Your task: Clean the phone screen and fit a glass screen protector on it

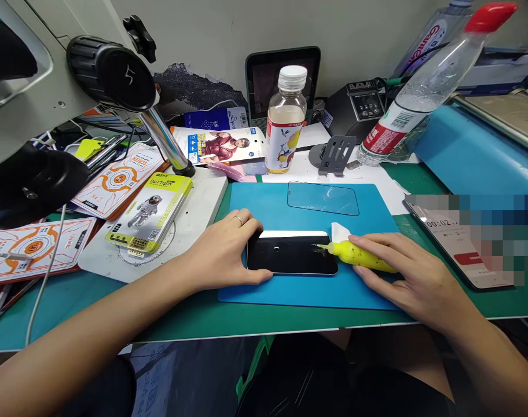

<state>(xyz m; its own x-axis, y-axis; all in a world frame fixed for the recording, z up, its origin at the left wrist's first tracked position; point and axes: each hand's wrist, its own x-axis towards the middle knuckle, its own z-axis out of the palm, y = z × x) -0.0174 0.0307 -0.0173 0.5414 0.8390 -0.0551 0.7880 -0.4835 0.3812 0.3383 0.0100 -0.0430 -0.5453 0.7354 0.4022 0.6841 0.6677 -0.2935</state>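
Phone [290,258] lies flat on the mat [264,202], near its front edge; left hand [224,250] pinches the left end between thumb and fingers, right hand [414,278] pinches a yellow bottle [363,256], nozzle [329,248] over the right end!

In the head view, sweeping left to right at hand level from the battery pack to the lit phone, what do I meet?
Battery pack → left hand → black phone → yellow bottle → right hand → lit phone.
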